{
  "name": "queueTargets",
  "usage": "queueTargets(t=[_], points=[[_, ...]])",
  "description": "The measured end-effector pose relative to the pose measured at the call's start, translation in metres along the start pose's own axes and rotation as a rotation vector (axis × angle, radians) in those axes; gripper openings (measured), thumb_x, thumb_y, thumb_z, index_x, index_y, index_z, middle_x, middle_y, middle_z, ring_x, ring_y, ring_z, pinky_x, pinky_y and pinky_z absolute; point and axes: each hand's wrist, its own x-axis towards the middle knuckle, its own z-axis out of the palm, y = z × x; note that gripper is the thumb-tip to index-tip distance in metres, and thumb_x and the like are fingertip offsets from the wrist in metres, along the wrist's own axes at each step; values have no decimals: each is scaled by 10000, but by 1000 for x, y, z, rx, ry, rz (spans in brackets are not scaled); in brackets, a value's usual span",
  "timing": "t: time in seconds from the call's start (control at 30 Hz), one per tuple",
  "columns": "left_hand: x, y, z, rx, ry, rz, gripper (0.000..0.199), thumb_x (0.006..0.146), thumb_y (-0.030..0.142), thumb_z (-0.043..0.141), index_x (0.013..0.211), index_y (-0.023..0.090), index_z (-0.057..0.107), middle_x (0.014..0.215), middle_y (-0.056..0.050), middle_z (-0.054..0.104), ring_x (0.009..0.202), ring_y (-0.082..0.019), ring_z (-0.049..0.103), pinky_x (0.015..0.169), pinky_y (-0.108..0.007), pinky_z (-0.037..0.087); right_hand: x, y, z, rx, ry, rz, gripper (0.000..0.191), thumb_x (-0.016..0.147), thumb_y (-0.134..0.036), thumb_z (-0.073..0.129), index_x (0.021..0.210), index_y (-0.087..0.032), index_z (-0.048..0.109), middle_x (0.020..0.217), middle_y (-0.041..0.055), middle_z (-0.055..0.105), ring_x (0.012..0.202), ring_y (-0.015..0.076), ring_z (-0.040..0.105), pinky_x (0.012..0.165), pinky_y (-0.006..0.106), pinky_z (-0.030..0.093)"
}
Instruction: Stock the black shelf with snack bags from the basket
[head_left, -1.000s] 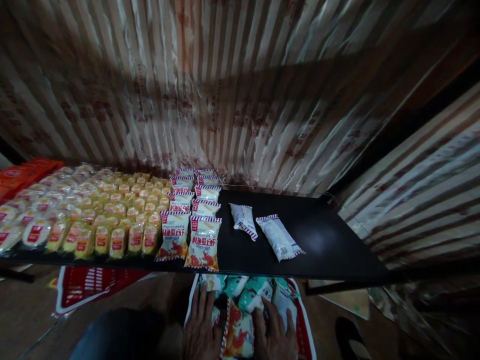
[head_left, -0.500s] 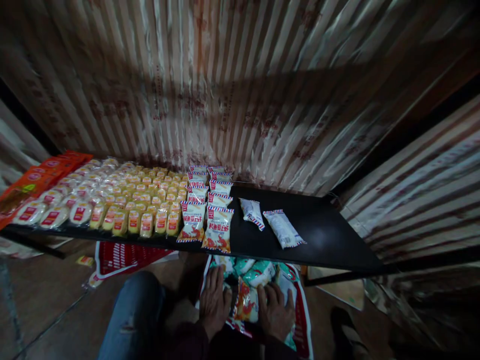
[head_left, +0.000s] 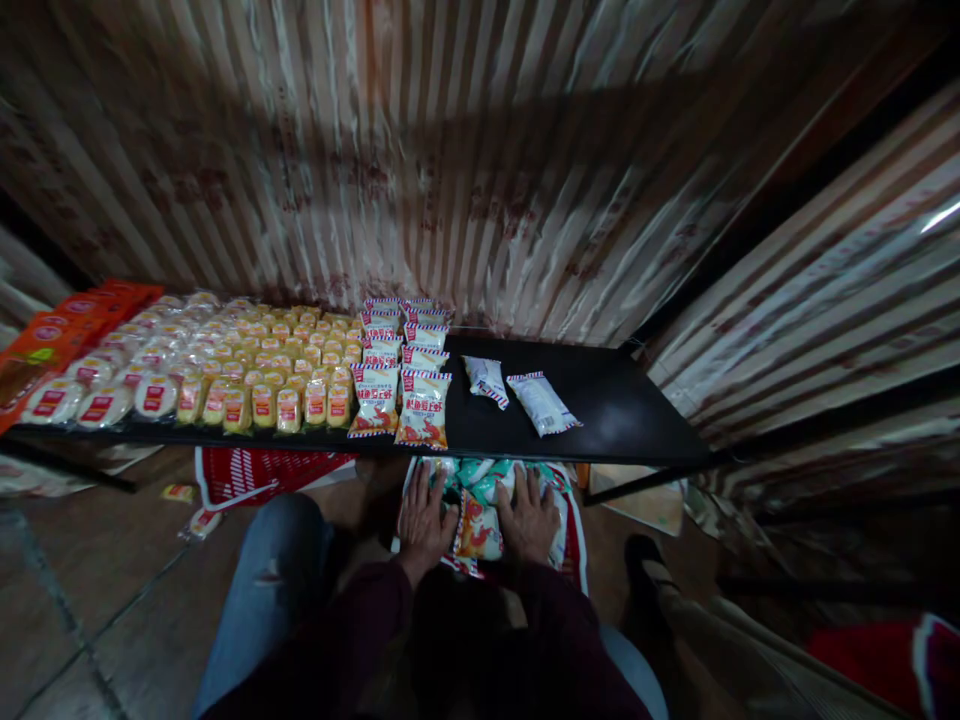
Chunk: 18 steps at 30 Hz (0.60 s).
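Fingers (head_left: pixel 421 487) wide apart, both of them: left hand (head_left: pixel 426 522) and right hand (head_left: pixel 531 518) over the red basket (head_left: pixel 579 545), an orange-and-white packet (head_left: pixel 480 528) between them! Beyond, bagged snacks (head_left: pixel 422 408) line the black shelf (head_left: pixel 615 410).

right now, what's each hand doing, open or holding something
Left hand: open, palm down over bags in the red basket, fingers spread.
Right hand: open, palm down there too, no grip visible.

You read 鱿鱼爱上虾 on the snack bags (head_left: pixel 424 410) along the front of the black shelf (head_left: pixel 615 405); labels on yellow packets (head_left: pixel 289 408) toward its left are too small.
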Motion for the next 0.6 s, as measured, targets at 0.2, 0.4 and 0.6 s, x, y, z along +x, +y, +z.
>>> queueTargets(t=[0.2,0.4,0.6], points=[[4,-1,4,49,-60,55,501,894,429,466,1345,214,515,1548,-48,286,1444,-312,150,1163,-497,236,-5,-16,12,41,-22,86,576,929,-520,318,1440,-262,382,1477,73,411,1360,368,260,1058,586,212],[1,-3,7,25,-48,68,486,904,419,454,1335,204,523,1549,-50,285,1445,-308,151,1170,-509,224,-7,-14,17,30,1,81,580,927,-523,311,1431,-251,401,1453,73,445,1351,371,288,1054,585,228],[0,-1,12,-1,-18,55,472,911,416,435,1329,221,535,1516,-54,357,1423,-316,226,1143,-522,273,-7,-7,24,22,73,43,578,926,-516,288,1412,-241,437,1414,103,491,1317,378,353,1018,593,289]])
